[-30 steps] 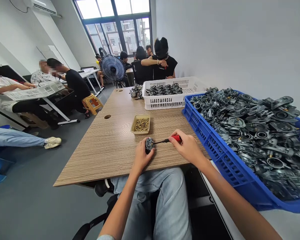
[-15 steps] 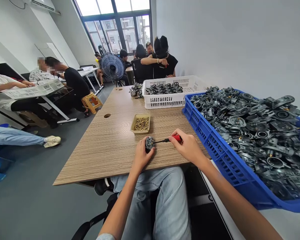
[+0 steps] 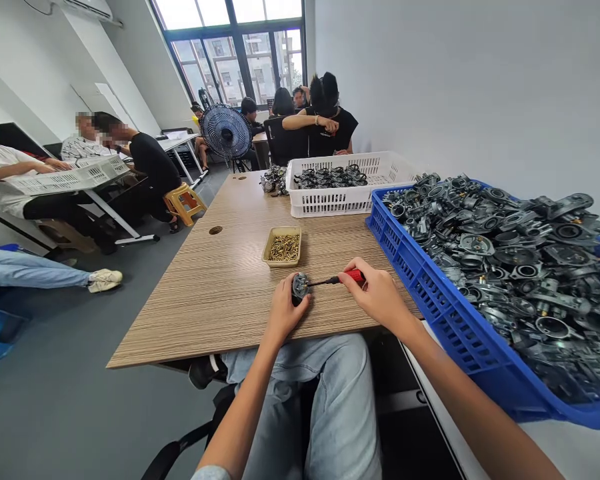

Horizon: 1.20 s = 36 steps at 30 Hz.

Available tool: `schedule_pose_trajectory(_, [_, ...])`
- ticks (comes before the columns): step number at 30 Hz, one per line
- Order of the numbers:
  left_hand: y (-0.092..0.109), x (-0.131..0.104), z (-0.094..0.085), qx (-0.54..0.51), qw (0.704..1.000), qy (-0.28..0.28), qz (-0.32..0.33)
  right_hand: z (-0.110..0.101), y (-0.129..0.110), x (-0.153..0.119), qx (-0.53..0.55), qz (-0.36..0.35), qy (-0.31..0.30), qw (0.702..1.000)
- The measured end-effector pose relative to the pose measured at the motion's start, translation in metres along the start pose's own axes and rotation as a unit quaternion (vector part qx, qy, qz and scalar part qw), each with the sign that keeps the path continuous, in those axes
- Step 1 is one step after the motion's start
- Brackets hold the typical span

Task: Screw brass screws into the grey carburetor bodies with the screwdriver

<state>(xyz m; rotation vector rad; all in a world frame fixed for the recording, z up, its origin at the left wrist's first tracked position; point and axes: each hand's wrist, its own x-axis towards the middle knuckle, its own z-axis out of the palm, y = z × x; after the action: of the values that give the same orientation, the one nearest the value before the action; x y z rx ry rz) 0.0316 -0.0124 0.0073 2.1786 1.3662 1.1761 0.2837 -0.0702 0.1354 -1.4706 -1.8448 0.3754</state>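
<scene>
My left hand (image 3: pixel 286 308) is closed round a small grey metal carburetor body (image 3: pixel 301 285), holding it at the front of the wooden table (image 3: pixel 205 293). In my right hand (image 3: pixel 377 293) is a screwdriver (image 3: pixel 354 275) with a red and black handle. Its dark shaft points left, and the tip meets the face of the carburetor body; the exact contact point is too small to make out. Just beyond my left hand stands a beige tray (image 3: pixel 281 264) holding many small brass-coloured parts.
A blue crate (image 3: pixel 445 320) heaped with metal carburetor parts stands at my right. Behind it, a white basket (image 3: pixel 330 201) holds more parts, with a small pile (image 3: pixel 274 180) beside it. A person (image 3: pixel 327 127) sits across the table. A fan (image 3: pixel 226 132) stands farther back.
Both hands keep the carburetor body and screwdriver in nearly the same place. The whole view has shifted very slightly.
</scene>
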Motion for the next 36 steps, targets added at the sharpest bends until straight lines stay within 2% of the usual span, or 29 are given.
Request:
schedule_pose_trajectory(5, [-0.0010, -0.0002, 0.0006, 0.000, 1.000, 0.004, 0.004, -0.0039, -0.0012, 0.0002, 0.012, -0.012, -0.025, 1.000])
schedule_pose_trajectory(13, [-0.0019, 0.0003, 0.0012, 0.002, 1.000, 0.004, 0.001, -0.0056, -0.0037, -0.0004, -0.021, 0.018, -0.028, 0.999])
schedule_pose_trajectory(20, [-0.0035, 0.0013, 0.0014, 0.003, 1.000, 0.000, 0.006, -0.0064, -0.0024, 0.0000, 0.009, -0.012, -0.043, 0.999])
schedule_pose_trajectory(36, [-0.0032, 0.0006, 0.0011, 0.001, 1.000, 0.000, 0.000, -0.0038, -0.0007, 0.0015, -0.039, 0.034, -0.026, 0.998])
